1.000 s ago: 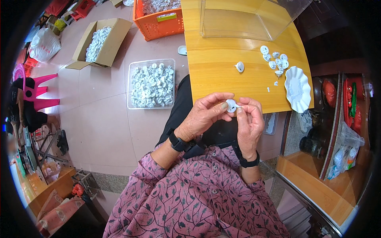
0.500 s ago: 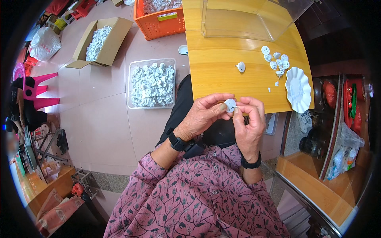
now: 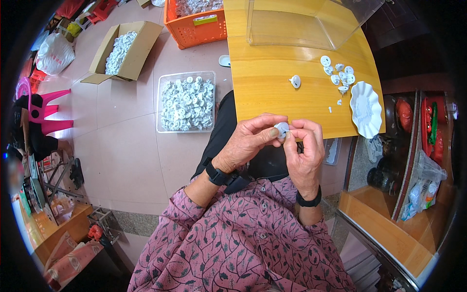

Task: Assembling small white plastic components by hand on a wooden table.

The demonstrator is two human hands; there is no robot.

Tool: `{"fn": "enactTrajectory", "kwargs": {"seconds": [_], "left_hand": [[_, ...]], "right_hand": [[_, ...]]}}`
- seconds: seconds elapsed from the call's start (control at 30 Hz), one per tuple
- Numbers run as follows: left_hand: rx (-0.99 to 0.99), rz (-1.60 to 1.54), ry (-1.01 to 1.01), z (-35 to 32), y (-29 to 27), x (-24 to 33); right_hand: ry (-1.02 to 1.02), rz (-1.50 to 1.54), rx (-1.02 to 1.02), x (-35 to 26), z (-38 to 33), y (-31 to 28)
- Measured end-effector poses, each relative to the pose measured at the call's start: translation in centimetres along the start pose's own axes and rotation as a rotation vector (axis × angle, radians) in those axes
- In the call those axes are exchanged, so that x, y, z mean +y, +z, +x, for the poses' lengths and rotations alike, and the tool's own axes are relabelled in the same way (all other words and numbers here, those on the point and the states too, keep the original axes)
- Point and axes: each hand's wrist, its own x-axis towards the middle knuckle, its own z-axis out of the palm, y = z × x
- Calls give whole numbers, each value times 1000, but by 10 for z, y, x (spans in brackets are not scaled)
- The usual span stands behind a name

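Just off the near edge of the yellow table, my left hand (image 3: 251, 140) pinches a small round white plastic disc (image 3: 281, 128) between thumb and fingers. A dark slot shows on its face. My right hand (image 3: 306, 151) is closed, its thumb and forefinger pressed together at the disc's right side; whatever is between those fingertips is too small or hidden to make out. On the table beyond, a single white disc piece (image 3: 295, 82) lies apart from a loose group of similar pieces (image 3: 350, 78). Tiny white pegs (image 3: 330, 110) lie nearer to my right hand.
A white scalloped dish (image 3: 366, 111) sits at the table's right edge, a clear plastic bin (image 3: 292, 38) at its far side. Left on the floor are a clear tub (image 3: 161, 104) of white pieces, a carton (image 3: 137, 56) and an orange crate (image 3: 197, 36). Another person (image 3: 36, 134) sits far left.
The disc has tilted slightly between my fingers, so its face shows at a flatter angle. Both hands stay in nearly the same place.
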Motion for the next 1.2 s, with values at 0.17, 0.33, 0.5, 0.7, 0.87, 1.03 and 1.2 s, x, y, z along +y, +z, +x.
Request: {"fn": "enactTrajectory", "kwargs": {"seconds": [0.17, 0.33, 0.5, 0.7, 0.87, 1.03, 1.2], "left_hand": [[9, 52, 9, -1, 2, 4], [2, 107, 62, 0, 1, 2], [0, 200, 102, -1, -1, 2], [12, 257, 128, -1, -1, 1], [36, 240, 89, -3, -3, 2], [37, 258, 67, -5, -4, 4], [34, 345, 127, -4, 0, 7]], "right_hand": [[-37, -3, -11, 1, 0, 0], [-76, -30, -16, 1, 1, 1], [-112, -57, -25, -2, 3, 1], [-128, -85, -49, -3, 4, 1], [-131, -84, -55, -1, 4, 4], [-125, -67, -70, -1, 3, 5], [-95, -24, -65, 0, 2, 5]]}}
